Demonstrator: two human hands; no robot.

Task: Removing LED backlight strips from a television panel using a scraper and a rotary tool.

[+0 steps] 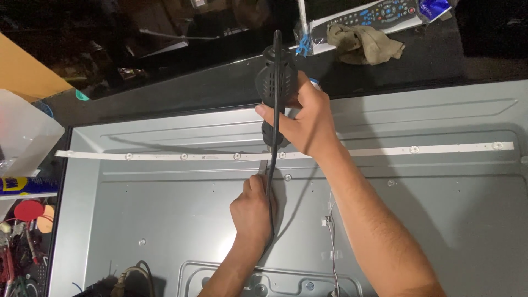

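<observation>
My right hand point(308, 118) grips a black corded power tool point(276, 82), held upright with its nose pointing down at a long white LED strip point(165, 156) that runs across a grey metal back panel point(429, 220). The tool's black cord point(270, 192) hangs down over my left hand point(253, 212). That hand is closed around a thin flat tool or strip piece point(263, 166) just below the LED strip, right under the power tool's nose. The tip of the power tool is hidden behind my right hand's fingers.
A remote control point(374, 14) and a crumpled rag point(364, 43) lie at the top right on a dark surface. Clear plastic point(25, 129), a tape roll and small parts sit at the left edge. White wires point(331, 242) run down the panel; a dark cable point(132, 272) coils at the bottom left.
</observation>
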